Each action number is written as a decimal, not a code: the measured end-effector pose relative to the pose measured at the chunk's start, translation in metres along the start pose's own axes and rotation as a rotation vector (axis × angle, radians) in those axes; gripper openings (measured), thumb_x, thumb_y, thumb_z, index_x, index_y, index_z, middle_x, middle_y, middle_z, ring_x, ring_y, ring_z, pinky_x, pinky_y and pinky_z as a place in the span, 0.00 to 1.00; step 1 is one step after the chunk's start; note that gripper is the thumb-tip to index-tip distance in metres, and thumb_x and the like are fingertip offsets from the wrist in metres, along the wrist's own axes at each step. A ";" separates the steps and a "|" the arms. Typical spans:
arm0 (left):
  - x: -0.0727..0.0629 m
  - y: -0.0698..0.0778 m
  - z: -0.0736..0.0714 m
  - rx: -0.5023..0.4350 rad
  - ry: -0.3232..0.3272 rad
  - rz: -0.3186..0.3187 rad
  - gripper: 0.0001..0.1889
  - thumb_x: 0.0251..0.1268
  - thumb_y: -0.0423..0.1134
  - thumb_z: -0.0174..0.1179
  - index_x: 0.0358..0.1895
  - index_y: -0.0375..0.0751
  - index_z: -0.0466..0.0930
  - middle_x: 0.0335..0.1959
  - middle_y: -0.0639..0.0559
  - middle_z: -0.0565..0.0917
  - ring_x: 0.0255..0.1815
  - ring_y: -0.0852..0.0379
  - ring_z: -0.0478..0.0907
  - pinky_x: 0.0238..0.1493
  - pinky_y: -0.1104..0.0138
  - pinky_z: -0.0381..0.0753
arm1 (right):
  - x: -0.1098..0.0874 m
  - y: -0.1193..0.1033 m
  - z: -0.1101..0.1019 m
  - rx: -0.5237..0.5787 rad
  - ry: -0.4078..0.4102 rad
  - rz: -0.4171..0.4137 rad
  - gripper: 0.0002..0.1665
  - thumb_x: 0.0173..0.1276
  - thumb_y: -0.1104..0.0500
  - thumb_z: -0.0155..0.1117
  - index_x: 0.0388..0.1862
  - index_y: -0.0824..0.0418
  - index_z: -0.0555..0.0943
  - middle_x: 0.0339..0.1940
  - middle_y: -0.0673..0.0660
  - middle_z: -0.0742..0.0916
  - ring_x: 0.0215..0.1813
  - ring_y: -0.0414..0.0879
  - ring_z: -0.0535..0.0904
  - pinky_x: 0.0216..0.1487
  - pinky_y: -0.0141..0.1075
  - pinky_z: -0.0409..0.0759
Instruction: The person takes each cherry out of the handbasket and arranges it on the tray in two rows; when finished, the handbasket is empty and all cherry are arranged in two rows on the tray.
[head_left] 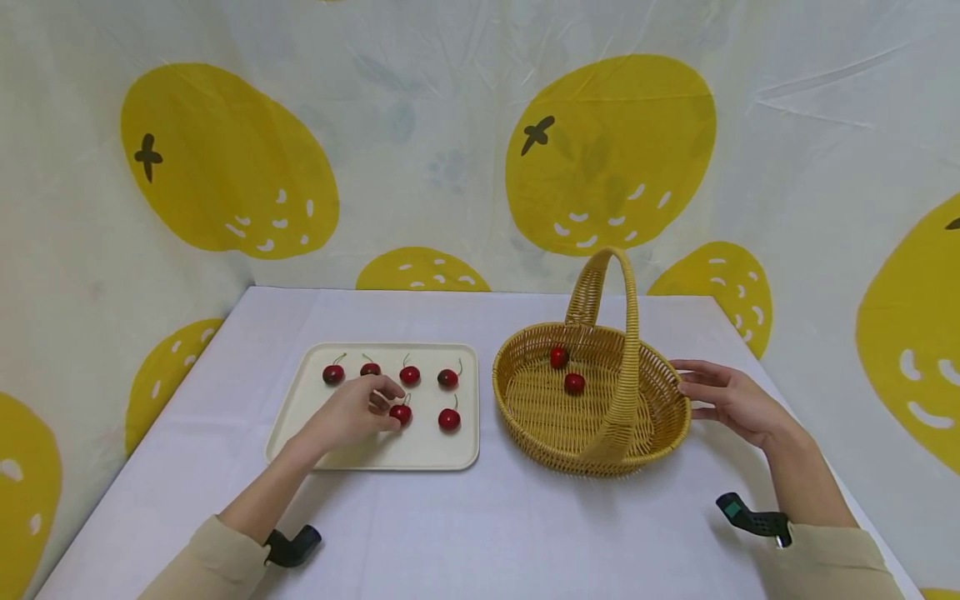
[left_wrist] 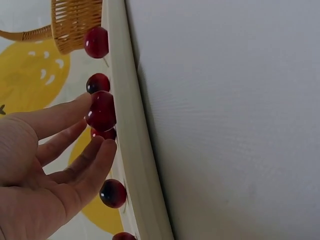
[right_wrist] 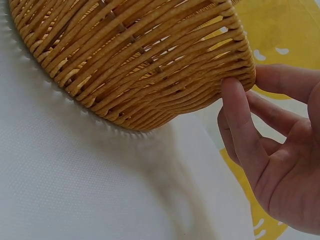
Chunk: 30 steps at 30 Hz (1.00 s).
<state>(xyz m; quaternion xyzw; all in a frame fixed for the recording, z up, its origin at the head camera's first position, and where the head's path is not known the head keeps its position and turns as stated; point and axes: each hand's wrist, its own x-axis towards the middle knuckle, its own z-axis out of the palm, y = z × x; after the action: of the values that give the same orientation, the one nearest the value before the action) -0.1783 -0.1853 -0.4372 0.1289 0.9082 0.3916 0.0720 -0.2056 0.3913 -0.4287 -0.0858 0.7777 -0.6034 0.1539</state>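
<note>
On the cream tray, at left in the head view, lie several dark red cherries with thin stems. My left hand reaches over the tray, its bent fingers around one cherry in the near row. In the left wrist view a fingertip meets that cherry, while the lower fingertips stand slightly apart from it. The cherry sits low behind the tray rim. On the right, my right hand pinches the rim of a yellow wicker basket. In the right wrist view, fingertips press the basket's edge.
Two cherries, one at the back and one nearer, lie inside the basket, whose tall handle arches over it. A white cloth covers the table. Behind hangs a curtain printed with yellow fruit.
</note>
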 end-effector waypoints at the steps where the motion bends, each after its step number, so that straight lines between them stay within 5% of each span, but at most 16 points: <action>1: 0.000 0.000 -0.001 0.004 0.000 -0.002 0.17 0.54 0.29 0.77 0.47 0.38 0.85 0.42 0.52 0.84 0.43 0.51 0.82 0.50 0.57 0.82 | 0.000 0.000 0.000 0.000 0.000 0.000 0.22 0.80 0.62 0.57 0.70 0.63 0.73 0.54 0.48 0.85 0.50 0.42 0.84 0.47 0.41 0.86; 8: 0.000 0.005 -0.005 0.035 0.017 0.015 0.17 0.56 0.30 0.77 0.49 0.37 0.85 0.45 0.49 0.85 0.44 0.49 0.82 0.50 0.55 0.82 | -0.001 0.000 0.000 0.009 -0.006 -0.003 0.22 0.80 0.63 0.57 0.70 0.61 0.74 0.54 0.47 0.85 0.51 0.42 0.84 0.48 0.40 0.86; 15: 0.006 0.022 -0.004 0.008 0.027 0.105 0.14 0.63 0.33 0.73 0.50 0.37 0.85 0.49 0.45 0.86 0.45 0.52 0.82 0.49 0.59 0.84 | -0.001 -0.001 0.000 -0.007 0.016 0.024 0.24 0.80 0.61 0.58 0.72 0.64 0.71 0.54 0.46 0.85 0.51 0.42 0.84 0.48 0.40 0.86; 25: 0.024 0.056 0.017 -0.035 -0.006 0.240 0.09 0.68 0.36 0.69 0.49 0.40 0.86 0.46 0.51 0.87 0.45 0.55 0.82 0.52 0.52 0.81 | -0.003 -0.003 0.000 -0.011 0.025 0.040 0.27 0.80 0.60 0.58 0.73 0.65 0.69 0.55 0.46 0.84 0.52 0.42 0.83 0.49 0.40 0.85; 30: 0.034 0.066 0.029 -0.056 0.014 0.270 0.07 0.69 0.35 0.68 0.48 0.40 0.86 0.42 0.56 0.85 0.44 0.58 0.81 0.51 0.58 0.82 | -0.003 -0.003 0.001 -0.025 0.031 0.048 0.29 0.80 0.58 0.59 0.74 0.66 0.67 0.55 0.45 0.84 0.52 0.41 0.83 0.49 0.40 0.85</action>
<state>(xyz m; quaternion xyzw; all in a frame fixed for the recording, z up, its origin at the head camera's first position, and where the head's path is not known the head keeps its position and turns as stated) -0.1925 -0.1120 -0.4095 0.2450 0.8719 0.4237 0.0160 -0.2027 0.3901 -0.4260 -0.0595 0.7892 -0.5911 0.1555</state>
